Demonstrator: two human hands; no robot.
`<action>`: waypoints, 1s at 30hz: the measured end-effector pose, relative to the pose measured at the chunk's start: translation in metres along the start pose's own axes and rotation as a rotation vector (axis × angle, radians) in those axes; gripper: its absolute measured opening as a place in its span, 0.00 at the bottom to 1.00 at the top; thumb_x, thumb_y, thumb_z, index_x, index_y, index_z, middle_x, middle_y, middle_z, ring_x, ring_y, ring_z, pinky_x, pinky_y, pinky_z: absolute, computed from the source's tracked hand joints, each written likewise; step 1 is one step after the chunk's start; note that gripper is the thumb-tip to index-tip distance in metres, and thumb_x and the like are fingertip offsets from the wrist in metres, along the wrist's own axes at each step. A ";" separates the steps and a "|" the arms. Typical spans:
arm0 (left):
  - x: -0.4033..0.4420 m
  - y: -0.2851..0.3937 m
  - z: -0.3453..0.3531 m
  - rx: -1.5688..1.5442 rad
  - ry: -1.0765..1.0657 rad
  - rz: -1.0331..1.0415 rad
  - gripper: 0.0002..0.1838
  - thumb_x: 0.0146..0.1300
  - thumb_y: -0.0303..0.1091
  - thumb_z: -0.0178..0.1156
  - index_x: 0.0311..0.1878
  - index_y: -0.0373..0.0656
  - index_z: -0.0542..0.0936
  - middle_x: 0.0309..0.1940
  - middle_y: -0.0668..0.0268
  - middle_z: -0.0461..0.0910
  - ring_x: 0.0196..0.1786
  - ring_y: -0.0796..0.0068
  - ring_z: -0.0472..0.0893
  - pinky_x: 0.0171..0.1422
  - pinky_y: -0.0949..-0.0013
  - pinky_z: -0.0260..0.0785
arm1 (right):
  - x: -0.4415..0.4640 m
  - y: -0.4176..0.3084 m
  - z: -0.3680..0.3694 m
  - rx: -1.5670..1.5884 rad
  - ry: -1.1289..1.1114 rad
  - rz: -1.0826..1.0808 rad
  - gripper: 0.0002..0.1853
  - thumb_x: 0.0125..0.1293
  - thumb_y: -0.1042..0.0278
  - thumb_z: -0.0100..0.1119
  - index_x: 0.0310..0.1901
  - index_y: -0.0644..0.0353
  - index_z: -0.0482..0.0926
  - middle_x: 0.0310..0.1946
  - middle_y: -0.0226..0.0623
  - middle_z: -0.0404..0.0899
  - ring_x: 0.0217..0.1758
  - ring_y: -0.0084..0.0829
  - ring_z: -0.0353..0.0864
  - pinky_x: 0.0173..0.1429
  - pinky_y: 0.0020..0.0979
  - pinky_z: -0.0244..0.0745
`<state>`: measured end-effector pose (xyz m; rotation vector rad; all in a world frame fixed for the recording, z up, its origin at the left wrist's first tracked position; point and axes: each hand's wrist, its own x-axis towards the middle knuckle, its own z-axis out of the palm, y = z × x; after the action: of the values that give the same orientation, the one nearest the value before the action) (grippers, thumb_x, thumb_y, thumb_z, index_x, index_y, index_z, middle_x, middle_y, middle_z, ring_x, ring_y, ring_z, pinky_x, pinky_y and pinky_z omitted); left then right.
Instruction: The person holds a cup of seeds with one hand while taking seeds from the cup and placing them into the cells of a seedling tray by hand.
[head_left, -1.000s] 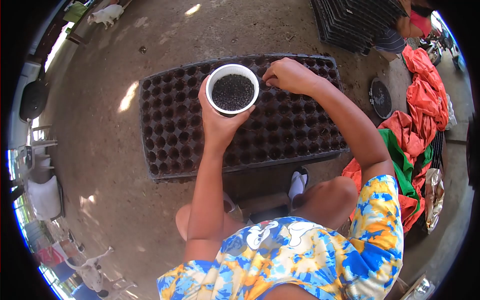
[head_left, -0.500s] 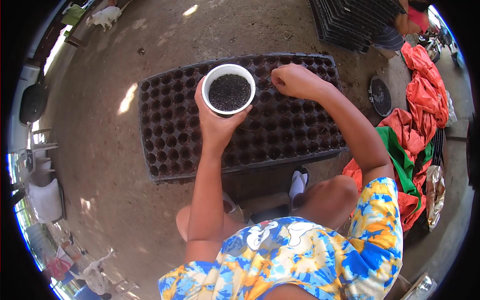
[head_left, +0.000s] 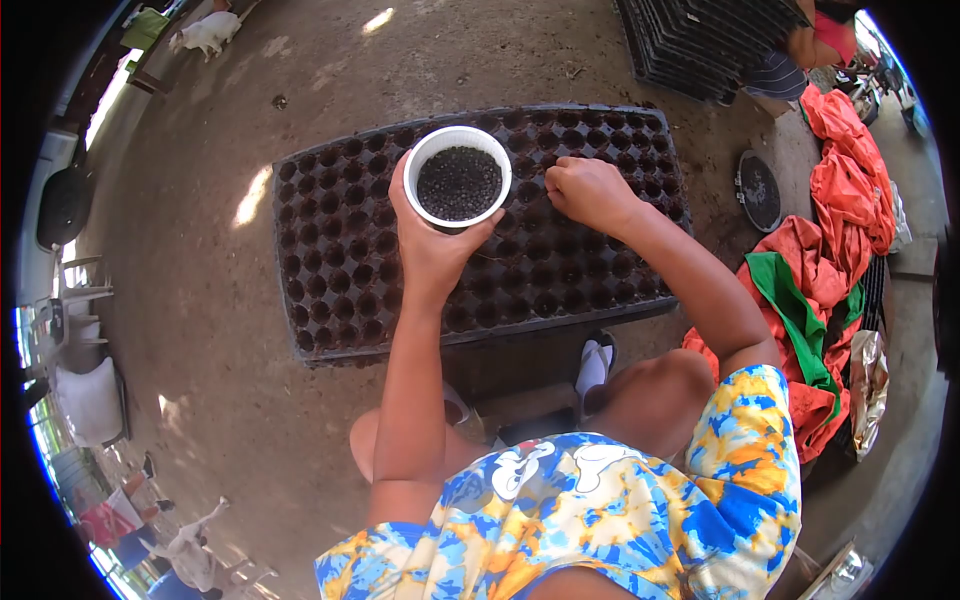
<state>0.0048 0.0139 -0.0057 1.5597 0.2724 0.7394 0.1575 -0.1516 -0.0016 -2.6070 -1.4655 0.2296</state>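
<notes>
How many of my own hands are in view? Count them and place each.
2: the left hand is around the white cup, partly hidden behind it; the right hand, curled, is over the right half of the cell tray.

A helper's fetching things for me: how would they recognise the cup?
Start at the big, dark, many-celled tray. Over it, the left hand holds the cup. Its bright white rim around small dark grains sets it apart from the tray.
</notes>
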 end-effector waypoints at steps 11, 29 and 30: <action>-0.001 0.000 -0.001 -0.008 0.001 -0.013 0.51 0.39 0.25 0.76 0.67 0.37 0.57 0.58 0.58 0.70 0.60 0.68 0.72 0.66 0.65 0.65 | -0.003 0.004 0.009 0.027 0.045 0.042 0.05 0.56 0.66 0.61 0.31 0.57 0.80 0.33 0.37 0.80 0.39 0.42 0.81 0.42 0.41 0.77; 0.001 0.000 -0.003 -0.003 0.017 0.007 0.52 0.39 0.25 0.76 0.67 0.37 0.56 0.58 0.57 0.71 0.60 0.68 0.73 0.66 0.65 0.65 | -0.002 0.005 0.002 -0.010 0.000 0.030 0.05 0.56 0.67 0.61 0.33 0.57 0.79 0.34 0.37 0.79 0.39 0.43 0.81 0.42 0.42 0.77; 0.001 -0.001 -0.003 -0.001 0.017 0.010 0.52 0.39 0.25 0.76 0.68 0.37 0.56 0.58 0.57 0.71 0.60 0.68 0.73 0.66 0.65 0.65 | -0.002 0.004 -0.002 0.010 -0.010 0.046 0.05 0.57 0.67 0.59 0.33 0.57 0.79 0.35 0.38 0.80 0.40 0.43 0.81 0.44 0.42 0.77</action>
<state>0.0036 0.0173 -0.0067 1.5555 0.2763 0.7610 0.1600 -0.1555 -0.0004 -2.6378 -1.4047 0.2551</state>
